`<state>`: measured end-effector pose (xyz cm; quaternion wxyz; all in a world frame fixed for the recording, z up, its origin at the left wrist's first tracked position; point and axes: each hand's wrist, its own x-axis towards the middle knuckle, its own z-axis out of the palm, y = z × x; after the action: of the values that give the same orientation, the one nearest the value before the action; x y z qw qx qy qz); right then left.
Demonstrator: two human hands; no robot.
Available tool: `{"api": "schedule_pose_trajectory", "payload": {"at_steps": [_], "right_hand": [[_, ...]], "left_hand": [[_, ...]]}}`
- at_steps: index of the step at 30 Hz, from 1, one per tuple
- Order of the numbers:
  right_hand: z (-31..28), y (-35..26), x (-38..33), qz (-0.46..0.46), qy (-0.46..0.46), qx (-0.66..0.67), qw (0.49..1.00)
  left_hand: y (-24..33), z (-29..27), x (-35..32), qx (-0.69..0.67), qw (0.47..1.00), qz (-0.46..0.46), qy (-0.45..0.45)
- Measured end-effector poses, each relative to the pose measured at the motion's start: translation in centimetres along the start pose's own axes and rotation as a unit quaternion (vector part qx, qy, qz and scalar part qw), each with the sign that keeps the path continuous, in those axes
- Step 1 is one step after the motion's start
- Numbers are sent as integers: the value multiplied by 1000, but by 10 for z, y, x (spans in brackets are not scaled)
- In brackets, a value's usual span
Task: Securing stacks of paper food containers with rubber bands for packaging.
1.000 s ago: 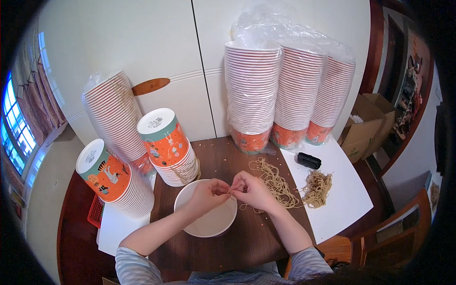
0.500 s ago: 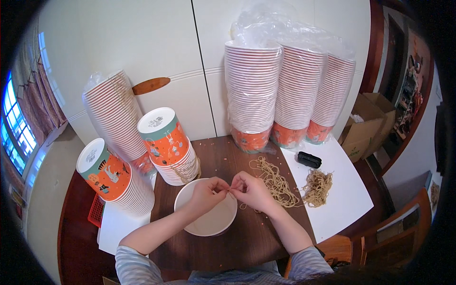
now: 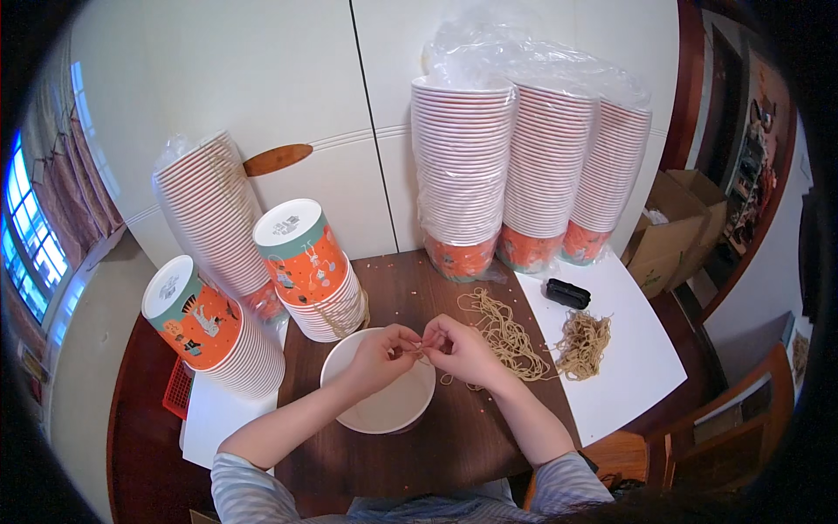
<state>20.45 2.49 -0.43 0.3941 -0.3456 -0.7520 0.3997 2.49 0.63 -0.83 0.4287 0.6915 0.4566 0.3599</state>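
Note:
Fingertips pinched together, my left hand (image 3: pixel 386 358) and my right hand (image 3: pixel 463 351) meet above an open white paper bucket (image 3: pixel 381 415). Between them is a short bit of tan string (image 3: pixel 420 350), mostly hidden by the fingers. Below my right hand, a thin strand hangs near the bucket's rim. A loose tangle of tan string (image 3: pixel 506 336) lies on the brown board to the right of my right hand. Beyond the bucket on the left stands an upside-down stack of orange and green paper buckets (image 3: pixel 307 266), with string draped on its lower right side.
Another upside-down bucket stack (image 3: pixel 214 327) leans at the left, before a plastic-wrapped stack (image 3: pixel 209 210). Several tall wrapped stacks (image 3: pixel 463 166) stand at the back right. A black object (image 3: pixel 567 293) and a string bundle (image 3: pixel 583 346) lie on the white surface. A wooden chair (image 3: pixel 733 428) is at right.
My fingers have shifted slightly around the string, and the right fingertips are a little differently bent. The buckets and string piles stay where they were.

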Motion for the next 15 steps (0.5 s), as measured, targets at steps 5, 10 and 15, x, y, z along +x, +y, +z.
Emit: {"api": "schedule_pose_trajectory", "payload": {"at_steps": [5, 10, 15], "right_hand": [[0, 1, 1, 9, -4, -2, 1000], [1, 6, 2, 19, -16, 47, 999], [2, 11, 3, 24, -35, 94, 995]], "left_hand": [[2, -1, -1, -5, 1000, 8, -6], [3, -2, -2, 9, 1000, 8, -6], [-2, -2, -2, 17, 1000, 9, 1]]}}
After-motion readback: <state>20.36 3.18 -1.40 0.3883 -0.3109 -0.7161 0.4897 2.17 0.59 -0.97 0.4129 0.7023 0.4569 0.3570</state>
